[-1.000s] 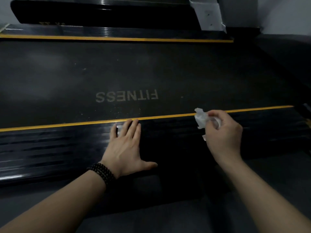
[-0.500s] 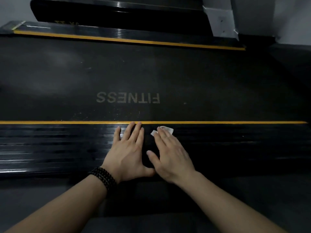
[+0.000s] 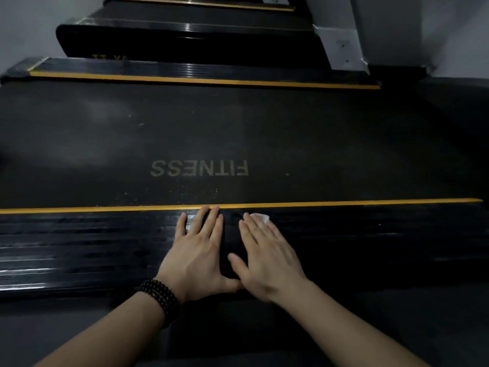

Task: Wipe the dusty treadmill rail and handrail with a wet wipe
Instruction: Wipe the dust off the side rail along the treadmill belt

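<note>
Both hands lay flat, fingers straight, on the near ribbed treadmill rail (image 3: 79,250). The right hand (image 3: 267,252) pressed a white wet wipe (image 3: 260,217) against the rail, its edge showing past the fingertips just below the yellow stripe (image 3: 344,203). The left hand (image 3: 197,250), beaded bracelet (image 3: 158,295) at the wrist, rested beside it holding nothing, thumbs nearly touching.

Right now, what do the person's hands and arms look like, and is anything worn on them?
Both forearms are bare, with no sleeves in view. The left hand has a dark beaded bracelet wound in several strands round the wrist. The right hand has no bracelet or watch at the wrist. No gloves or rings show on either of the hands, though the light is dim.
</note>
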Demonstrator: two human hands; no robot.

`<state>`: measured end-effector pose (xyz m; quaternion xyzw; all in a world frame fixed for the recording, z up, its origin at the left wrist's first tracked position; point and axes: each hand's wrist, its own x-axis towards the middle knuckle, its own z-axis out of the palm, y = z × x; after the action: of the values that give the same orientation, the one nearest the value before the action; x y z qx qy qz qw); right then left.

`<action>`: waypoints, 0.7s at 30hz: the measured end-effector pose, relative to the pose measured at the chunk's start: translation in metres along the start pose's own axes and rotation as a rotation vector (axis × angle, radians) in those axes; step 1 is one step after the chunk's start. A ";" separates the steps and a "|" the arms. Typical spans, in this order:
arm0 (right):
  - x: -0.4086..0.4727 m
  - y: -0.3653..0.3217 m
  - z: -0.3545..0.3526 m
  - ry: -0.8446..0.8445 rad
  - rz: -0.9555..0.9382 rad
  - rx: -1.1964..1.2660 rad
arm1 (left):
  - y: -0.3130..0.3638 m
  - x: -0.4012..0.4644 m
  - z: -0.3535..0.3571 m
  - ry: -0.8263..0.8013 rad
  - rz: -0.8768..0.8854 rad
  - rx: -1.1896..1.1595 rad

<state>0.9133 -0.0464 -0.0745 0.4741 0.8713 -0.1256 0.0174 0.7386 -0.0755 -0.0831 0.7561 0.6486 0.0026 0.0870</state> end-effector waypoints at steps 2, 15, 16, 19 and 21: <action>0.023 0.001 -0.005 0.021 -0.003 0.001 | 0.000 0.000 0.000 -0.019 -0.005 0.011; 0.029 0.004 -0.007 0.002 -0.083 -0.036 | -0.002 0.000 0.000 -0.034 -0.003 0.020; 0.027 0.014 -0.008 0.013 -0.031 -0.039 | -0.002 0.000 -0.001 -0.041 -0.005 0.031; 0.017 0.048 -0.012 0.043 0.183 -0.041 | -0.002 0.000 -0.001 -0.053 -0.014 0.053; 0.017 0.048 -0.012 0.045 0.227 -0.027 | -0.002 0.001 -0.001 -0.046 -0.008 0.044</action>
<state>0.9449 -0.0047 -0.0756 0.5721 0.8139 -0.1002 0.0183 0.7371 -0.0746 -0.0824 0.7552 0.6493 -0.0293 0.0853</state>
